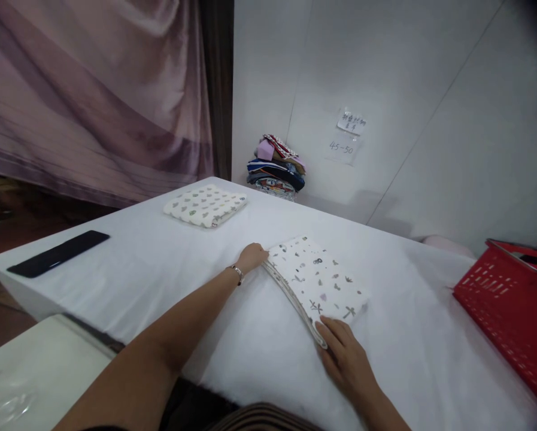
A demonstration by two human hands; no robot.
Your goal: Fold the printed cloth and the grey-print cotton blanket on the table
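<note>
A folded white cloth (318, 276) with small grey and brown prints lies on the white-covered table (169, 275), its folded layers showing along the near left edge. My left hand (252, 257), with a bracelet at the wrist, is closed on the cloth's far left corner. At the near corner, my right hand (343, 353) grips the layered edge, fingers on top and the thumb side below. Farther back on the left rests a second folded cloth (205, 205), white with grey patterned shapes, touched by neither hand.
A red plastic basket (501, 305) stands at the right. A flat black object (59, 253) lies near the table's left edge. Behind the table, a stack of folded fabrics (276, 167) sits by the wall. A pale surface (48, 353) adjoins at lower left; a curtain (115, 90) hangs beyond.
</note>
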